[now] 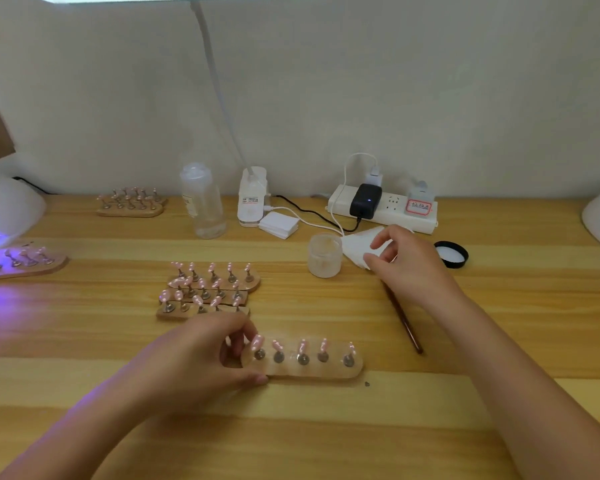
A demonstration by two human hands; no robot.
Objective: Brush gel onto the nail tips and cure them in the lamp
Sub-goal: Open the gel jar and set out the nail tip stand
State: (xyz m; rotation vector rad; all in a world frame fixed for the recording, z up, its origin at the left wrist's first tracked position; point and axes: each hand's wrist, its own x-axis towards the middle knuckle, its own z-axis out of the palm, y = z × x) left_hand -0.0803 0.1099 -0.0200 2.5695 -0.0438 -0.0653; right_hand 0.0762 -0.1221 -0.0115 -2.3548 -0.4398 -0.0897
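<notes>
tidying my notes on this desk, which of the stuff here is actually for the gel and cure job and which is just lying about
For the job:
- strip of nail tips, held by the left hand
- brush
- open gel jar
- tissue, in the right hand
- lit lamp
- stacked strips

Lying about:
- clear bottle
- power strip
- jar lid

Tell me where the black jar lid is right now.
In the head view the black jar lid lies flat on the wooden table, at the right, just beyond the right hand and in front of the white power strip.
</notes>
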